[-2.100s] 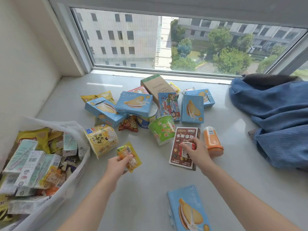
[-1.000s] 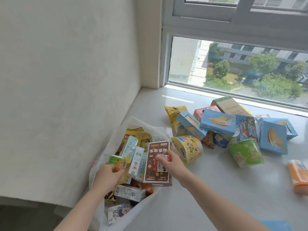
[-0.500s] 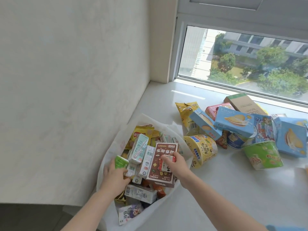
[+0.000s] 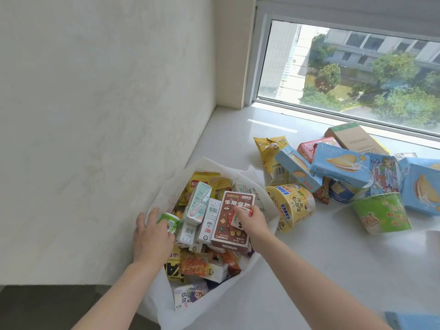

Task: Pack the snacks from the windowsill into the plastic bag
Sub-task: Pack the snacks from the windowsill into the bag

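Note:
The white plastic bag (image 4: pixel 166 184) lies open at the windowsill's left end against the wall, filled with several snack packs. My left hand (image 4: pixel 150 236) is at the bag's left rim, its fingers around a small green-and-white snack packet (image 4: pixel 169 222). Over the bag's middle, my right hand (image 4: pixel 252 223) pinches a small red-and-white packet (image 4: pixel 238 216) against a brown snack box (image 4: pixel 232 225), which rests on the packs inside. More snacks lie on the windowsill (image 4: pixel 333 263) to the right: a yellow cup (image 4: pixel 294 206), a green cup (image 4: pixel 381 216) and blue biscuit boxes (image 4: pixel 340 164).
A cream wall (image 4: pixel 107 115) stands close on the left of the bag. The window (image 4: pixel 345 67) runs along the back. A brown carton (image 4: pixel 352 138), a yellow bag (image 4: pixel 269 148) and a pink box (image 4: pixel 307 148) lie behind the blue boxes. Another blue box corner (image 4: pixel 412 320) shows bottom right.
Both hands carried their snacks from the windowsill's middle left to the bag. Over the last half second the brown box and the green packet have settled lower onto the bag's contents.

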